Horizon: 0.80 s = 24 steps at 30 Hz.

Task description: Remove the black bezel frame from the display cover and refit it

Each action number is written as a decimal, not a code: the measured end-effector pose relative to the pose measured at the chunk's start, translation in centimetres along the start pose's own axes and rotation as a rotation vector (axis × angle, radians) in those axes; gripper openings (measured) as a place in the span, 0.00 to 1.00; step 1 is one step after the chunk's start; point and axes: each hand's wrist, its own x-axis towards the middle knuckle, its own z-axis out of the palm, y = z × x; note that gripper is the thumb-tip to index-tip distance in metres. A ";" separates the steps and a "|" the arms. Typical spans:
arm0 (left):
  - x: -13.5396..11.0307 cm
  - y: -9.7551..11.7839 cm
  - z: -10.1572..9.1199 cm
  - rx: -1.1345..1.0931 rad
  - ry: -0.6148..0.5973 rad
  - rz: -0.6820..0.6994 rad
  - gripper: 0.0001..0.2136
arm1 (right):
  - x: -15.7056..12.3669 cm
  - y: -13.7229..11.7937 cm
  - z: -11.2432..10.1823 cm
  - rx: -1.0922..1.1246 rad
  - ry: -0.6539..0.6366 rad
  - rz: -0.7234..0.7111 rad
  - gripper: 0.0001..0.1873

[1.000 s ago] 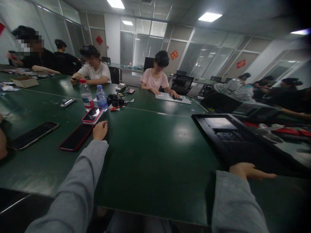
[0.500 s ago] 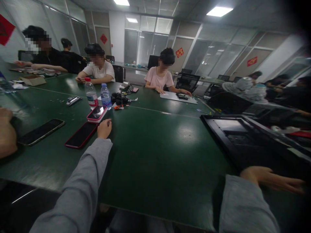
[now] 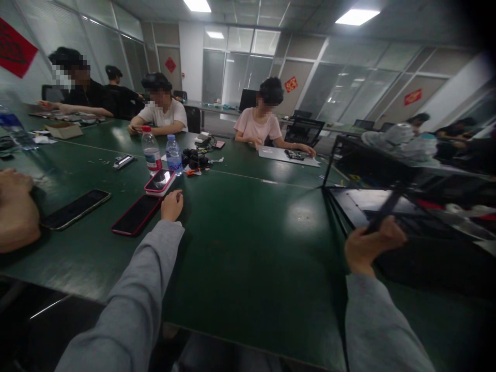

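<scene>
My right hand [image 3: 374, 247] is closed on the near bar of a thin black frame [image 3: 387, 207], tilted up at the right side of the table. Below the frame lies a large, dark flat panel-like casing [image 3: 349, 202] with a grey plate inside; its right part fades into shadow. Resting on the table, my left hand [image 3: 172, 205] has its fingers curled in, with nothing visible in them. Just left of it are a red-edged phone [image 3: 135, 214] and a smaller pink-and-white device [image 3: 160, 181] touching the phone's far end.
Another person's hand [image 3: 17, 212] rests at the left edge near a black phone [image 3: 77, 208]. Two water bottles [image 3: 151, 152] stand beyond the devices, beside tangled black cables [image 3: 194, 159]. Across the green table [image 3: 248, 248], several people sit working, one at a grey board [image 3: 267, 152].
My right hand has risen and moved left from the casing's near edge, lifting the black frame into a tilt. My left hand stays put on the table; the view has shifted slightly.
</scene>
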 end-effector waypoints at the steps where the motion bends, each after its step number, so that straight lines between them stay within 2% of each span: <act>1: 0.0 0.0 0.0 -0.007 0.002 -0.002 0.17 | -0.1 -1.1 0.9 -0.046 0.033 -0.055 0.35; 3: 0.0 0.0 0.0 -0.029 0.009 -0.007 0.17 | -0.2 -3.4 2.4 -0.047 -0.040 -0.135 0.31; 5: 0.1 -0.2 0.1 -0.061 0.019 -0.015 0.18 | 0.1 -5.5 3.1 -0.001 -0.053 -0.118 0.27; 8: 0.4 -0.6 0.5 -0.148 0.039 -0.033 0.20 | 0.9 -7.9 2.8 0.067 0.028 -0.023 0.27; 11: 0.7 -0.7 1.1 -0.335 0.051 -0.093 0.25 | 1.9 -10.0 2.0 0.158 0.086 0.105 0.31; 13: 0.9 -0.3 1.4 -0.506 0.070 -0.145 0.30 | 2.3 -11.4 1.8 0.262 0.060 0.179 0.33; 15: 0.9 0.2 1.6 -0.656 0.108 -0.183 0.34 | 2.3 -12.5 2.3 0.383 -0.019 0.260 0.33; 17: 0.8 0.8 1.5 -0.753 0.135 -0.208 0.33 | 2.0 -13.2 3.5 0.481 -0.104 0.370 0.32; 19: 0.4 1.2 1.2 -0.780 0.100 -0.213 0.28 | 1.5 -13.5 5.1 0.533 -0.159 0.476 0.30; 24: -0.2 1.7 0.3 -0.623 0.039 -0.132 0.24 | 0.4 -12.0 9.5 0.561 -0.291 0.556 0.28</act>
